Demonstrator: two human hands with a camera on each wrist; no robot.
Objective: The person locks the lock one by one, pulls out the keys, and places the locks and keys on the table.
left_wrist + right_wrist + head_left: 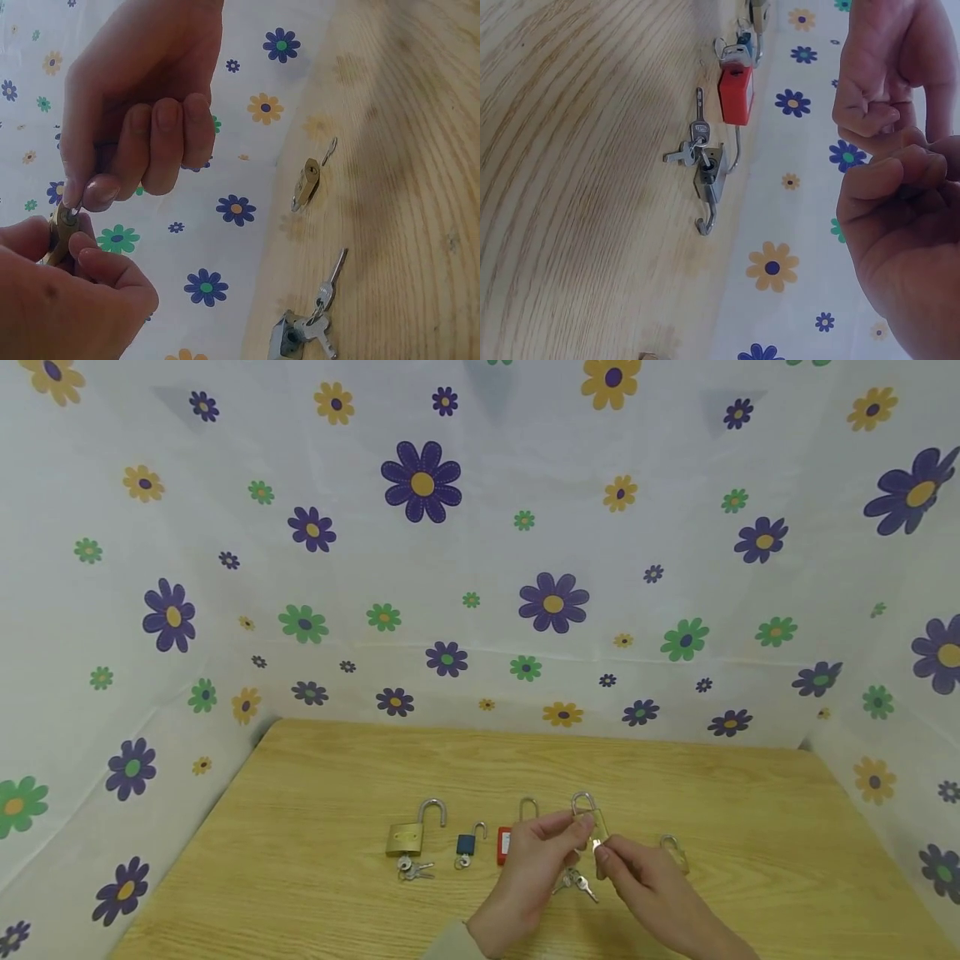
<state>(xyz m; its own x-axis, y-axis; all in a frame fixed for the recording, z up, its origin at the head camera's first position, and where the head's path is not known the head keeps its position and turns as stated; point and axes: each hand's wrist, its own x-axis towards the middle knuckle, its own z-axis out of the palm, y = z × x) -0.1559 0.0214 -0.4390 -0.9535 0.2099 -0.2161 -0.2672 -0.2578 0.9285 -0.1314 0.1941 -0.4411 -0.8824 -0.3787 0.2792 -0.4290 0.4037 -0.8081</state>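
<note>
Apparently, key-work was in hand: above the wooden desk (pixel 322 777), short of its far edge, the left hand (pixel 534 864) pinched a rectangular brass padlock (pixel 601 824), the right hand (pixel 648 878) a silver key (pixel 597 843) at its base; twisting probably came next.

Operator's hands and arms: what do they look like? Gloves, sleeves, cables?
Both hands bare, five-fingered; no gloves, rings or cables visible. Left hand: pale, light-coloured sleeve ending near the wrist. Right hand: no sleeve visible in the head view. No markings readable on the sleeve.
</note>
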